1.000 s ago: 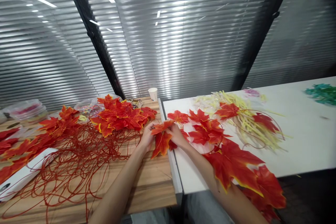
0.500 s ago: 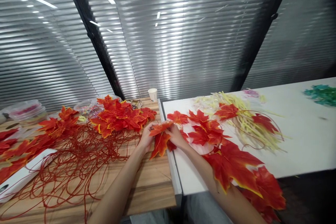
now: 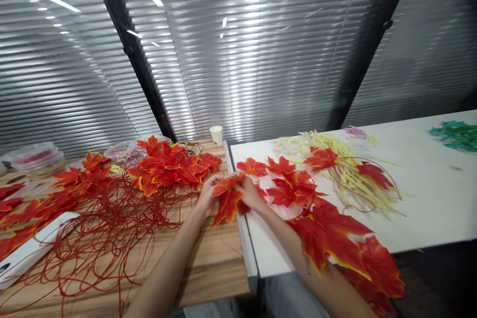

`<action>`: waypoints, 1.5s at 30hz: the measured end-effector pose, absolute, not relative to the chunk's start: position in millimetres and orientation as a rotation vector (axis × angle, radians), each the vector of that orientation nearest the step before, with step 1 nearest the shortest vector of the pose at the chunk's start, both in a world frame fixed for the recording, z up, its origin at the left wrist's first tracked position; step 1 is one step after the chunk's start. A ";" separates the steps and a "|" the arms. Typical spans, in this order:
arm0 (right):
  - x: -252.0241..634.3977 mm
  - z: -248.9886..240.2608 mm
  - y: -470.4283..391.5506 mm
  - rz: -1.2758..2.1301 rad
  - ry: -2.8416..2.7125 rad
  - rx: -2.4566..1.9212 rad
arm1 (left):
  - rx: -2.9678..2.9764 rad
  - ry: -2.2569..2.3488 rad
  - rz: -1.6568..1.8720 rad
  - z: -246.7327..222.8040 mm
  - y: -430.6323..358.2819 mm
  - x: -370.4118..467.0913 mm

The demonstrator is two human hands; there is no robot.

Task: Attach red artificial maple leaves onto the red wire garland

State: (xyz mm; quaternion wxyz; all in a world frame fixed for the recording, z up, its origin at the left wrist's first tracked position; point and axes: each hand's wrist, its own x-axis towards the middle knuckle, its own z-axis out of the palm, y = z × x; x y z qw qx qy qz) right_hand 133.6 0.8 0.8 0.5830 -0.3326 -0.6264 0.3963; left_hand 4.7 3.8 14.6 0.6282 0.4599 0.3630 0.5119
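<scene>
Head view: I see my left hand (image 3: 207, 198) and right hand (image 3: 250, 193) both pinching one red leaf cluster (image 3: 228, 198) over the bench (image 3: 219, 263) seam, just right of the red wire tangle (image 3: 112, 228), apparently to steady it between fingertips.

Bright, even overhead lighting. Ceiling strip lights glare off the blinds (image 3: 261, 59). Edges bend with wide-angle distortion and blur slightly.

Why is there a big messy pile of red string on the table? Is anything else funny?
The red wire stems lie in a loose tangle across the wooden table. On the white table, some red leaves hang over the near edge. Both hands hold one leaf.
</scene>
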 end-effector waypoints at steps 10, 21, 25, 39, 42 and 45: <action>134.4 2.9 -1.9 0.851 -1.460 -0.785 | 1.066 0.867 1.201 13.9 5.3 3.5; 135.0 -1.4 -0.2 0.825 -1.472 -0.957 | 1.159 0.869 1.250 16.3 1.7 6.8; 134.3 -0.2 0.6 0.835 -1.476 -0.983 | 1.184 0.905 1.245 14.3 3.9 6.8; 132.8 4.6 -2.1 0.851 -1.475 -0.959 | 1.198 0.915 1.262 9.2 6.9 5.8; 132.7 4.7 -2.2 0.846 -1.474 -0.963 | 1.202 0.894 1.252 6.5 8.0 4.5; 132.8 2.8 -1.3 0.839 -1.484 -0.966 | 1.189 0.895 1.242 5.1 8.7 3.7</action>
